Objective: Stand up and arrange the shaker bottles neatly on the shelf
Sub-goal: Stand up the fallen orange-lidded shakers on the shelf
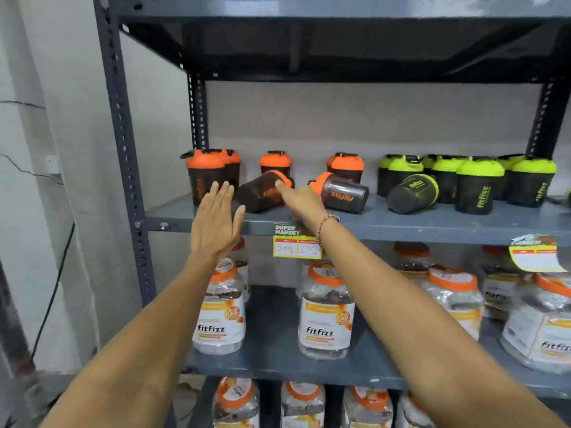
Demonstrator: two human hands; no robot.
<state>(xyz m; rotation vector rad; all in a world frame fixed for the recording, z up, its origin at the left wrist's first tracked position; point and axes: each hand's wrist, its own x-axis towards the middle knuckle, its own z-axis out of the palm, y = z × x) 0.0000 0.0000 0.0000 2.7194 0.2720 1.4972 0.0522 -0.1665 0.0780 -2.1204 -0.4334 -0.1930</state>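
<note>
Step in hand: righting tipped orange-lid shaker, front left of grey shelf, leaning between upright orange group and second toppled one

Left hand spread flat, fingers together, at shaker base, contact unclear. Right hand open, fingertips touching lid end, nothing pinched

Do well: likely cup base with left, lift lid end with right, pivot upright, avoid knocking neighbours

Look: dark translucent body, orange lid, orange logo. Green-lid shaker also down, right
</note>
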